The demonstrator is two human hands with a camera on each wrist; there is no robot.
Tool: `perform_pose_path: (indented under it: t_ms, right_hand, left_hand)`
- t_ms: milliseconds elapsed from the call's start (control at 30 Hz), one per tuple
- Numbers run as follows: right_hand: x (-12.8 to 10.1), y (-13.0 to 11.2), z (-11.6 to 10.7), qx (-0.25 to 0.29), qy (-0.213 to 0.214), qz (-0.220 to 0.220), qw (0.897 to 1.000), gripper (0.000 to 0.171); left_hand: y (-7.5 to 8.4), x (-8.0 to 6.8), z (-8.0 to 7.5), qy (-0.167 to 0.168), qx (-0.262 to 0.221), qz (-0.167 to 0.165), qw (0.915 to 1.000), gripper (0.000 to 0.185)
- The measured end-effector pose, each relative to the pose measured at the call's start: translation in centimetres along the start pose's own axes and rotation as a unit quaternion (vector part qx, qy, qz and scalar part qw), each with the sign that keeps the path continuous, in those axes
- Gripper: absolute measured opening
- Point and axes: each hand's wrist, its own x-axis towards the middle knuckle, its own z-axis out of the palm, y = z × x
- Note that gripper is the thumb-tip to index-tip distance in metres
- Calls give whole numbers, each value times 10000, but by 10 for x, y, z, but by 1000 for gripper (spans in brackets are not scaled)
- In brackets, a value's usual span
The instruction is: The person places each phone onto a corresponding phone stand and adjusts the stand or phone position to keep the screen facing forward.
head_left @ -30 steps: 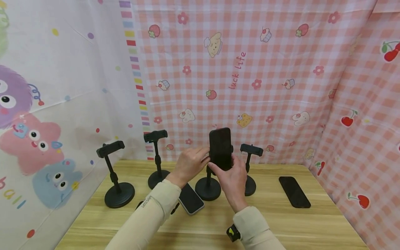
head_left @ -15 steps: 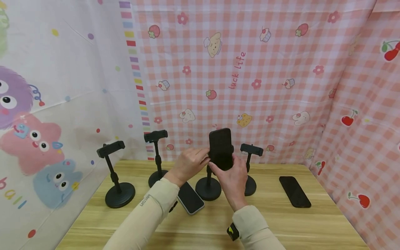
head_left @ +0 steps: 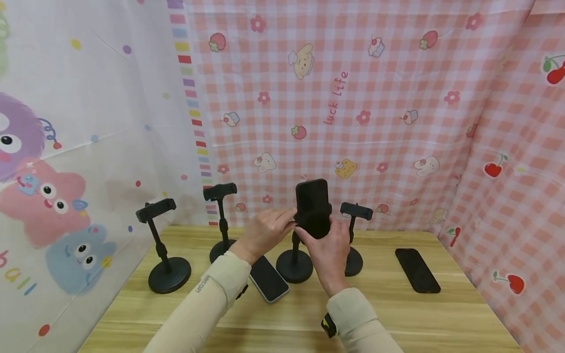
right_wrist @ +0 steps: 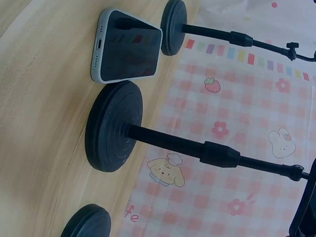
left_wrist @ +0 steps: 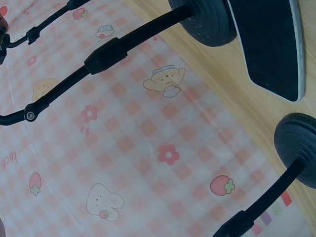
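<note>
A black phone (head_left: pixel 312 203) stands upright against the clamp of the middle phone stand (head_left: pixel 294 266). My right hand (head_left: pixel 328 252) holds its lower part, thumb across the lower left and fingers along the right side. From the left, my left hand (head_left: pixel 268 230) has curled fingers at the phone's left edge, level with the clamp, gripping the clamp's end there; the fingertips are partly hidden. The clamp is mostly hidden behind the phone, but its right end shows. In the right wrist view, the stand's pole (right_wrist: pixel 219 154) leads to the phone's dark edge (right_wrist: pixel 304 207).
A light-framed phone (head_left: pixel 269 279) lies left of the middle base. Two phone stands, one at far left (head_left: pixel 169 274) and one behind (head_left: pixel 222 225), have bare clamps. Another stand (head_left: pixel 354 262) is behind my right hand. A black phone (head_left: pixel 417 270) lies at right.
Both hands stay at the phone and clamp. The phone has shifted very slightly to the right; the stands and the phones on the table keep their places.
</note>
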Motion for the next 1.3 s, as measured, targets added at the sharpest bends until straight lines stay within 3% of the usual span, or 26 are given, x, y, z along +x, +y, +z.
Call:
perform_pose_path:
  t_ms: [200, 333, 400, 533, 600, 667, 800, 1067, 1233, 1300]
  right_hand:
    - [0, -1, -2, -70, -112, 48, 9999, 93]
    - [0, -1, -5, -63, -223, -31, 9997, 92]
    - [1, -1, -7, -41, -286, -62, 9996, 89]
    - [3, 1, -10, 34, -399, -140, 9991, 74]
    - [5, 3, -11, 110, -444, -190, 9988, 65]
    - [7, 4, -12, 216, -505, -229, 9982, 59]
    - [16, 4, -17, 514, -720, -190, 9959, 53]
    - [37, -1, -21, 1234, -1391, 71, 9825, 41]
    - [43, -5, -18, 1479, -1820, 292, 9717, 38]
    - [45, -6, -17, 1509, -1934, 392, 9687, 40]
  left_hand:
    - [1, 1, -2, -189, -566, -402, 9974, 34]
    - [6, 5, -4, -457, -1277, -1147, 9841, 33]
    - [9, 8, -5, -656, -1722, -1728, 9676, 36]
    - [13, 15, -4, -1082, -2586, -2830, 9173, 36]
    - [14, 18, -4, -1233, -2863, -3196, 8948, 31]
    - [14, 20, -4, -1305, -3068, -3443, 8776, 26]
    - [15, 23, -4, -1402, -3231, -3693, 8600, 26]
    - [7, 23, -3, -1562, -3460, -3824, 8424, 19]
    - [-2, 16, -3, -1483, -3649, -4054, 8250, 25]
    - [-5, 14, -2, -1451, -3677, -4104, 8218, 25]
